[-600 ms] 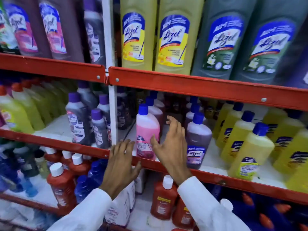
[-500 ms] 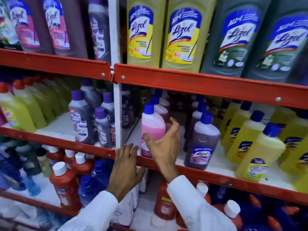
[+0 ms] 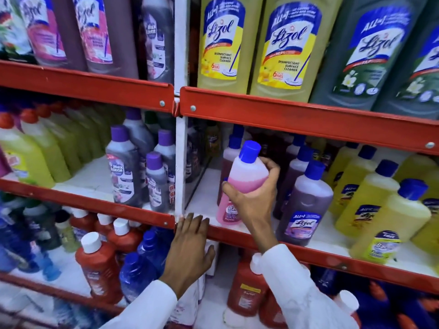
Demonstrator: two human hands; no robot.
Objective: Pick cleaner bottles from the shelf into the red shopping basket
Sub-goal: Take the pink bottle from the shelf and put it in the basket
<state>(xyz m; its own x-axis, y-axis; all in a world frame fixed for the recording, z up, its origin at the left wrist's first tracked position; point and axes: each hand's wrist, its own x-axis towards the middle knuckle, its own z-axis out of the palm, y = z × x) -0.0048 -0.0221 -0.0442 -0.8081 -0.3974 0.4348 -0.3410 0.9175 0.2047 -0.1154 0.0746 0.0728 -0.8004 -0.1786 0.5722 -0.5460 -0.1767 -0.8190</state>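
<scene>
My right hand [image 3: 253, 198] is shut around a pink cleaner bottle with a blue cap [image 3: 244, 172], which tilts to the right near the front of the middle shelf. Right beside it on the right stands a purple Lizol bottle [image 3: 304, 205]. My left hand [image 3: 190, 248] lies flat and open, fingers spread, against the red front lip of the middle shelf [image 3: 308, 252] near the white upright post [image 3: 180, 162]. It holds nothing. The red shopping basket is not in view.
Yellow bottles [image 3: 389, 217] fill the middle shelf's right side, purple-capped grey bottles [image 3: 126, 176] and green ones its left. Large Lizol bottles [image 3: 223, 43] stand on the top shelf. Red bottles with white caps [image 3: 97, 264] and blue bottles crowd the bottom shelf.
My right hand has closed around the pink bottle and tipped it to the right. My left hand stays at the shelf lip. The view has moved closer to the shelf.
</scene>
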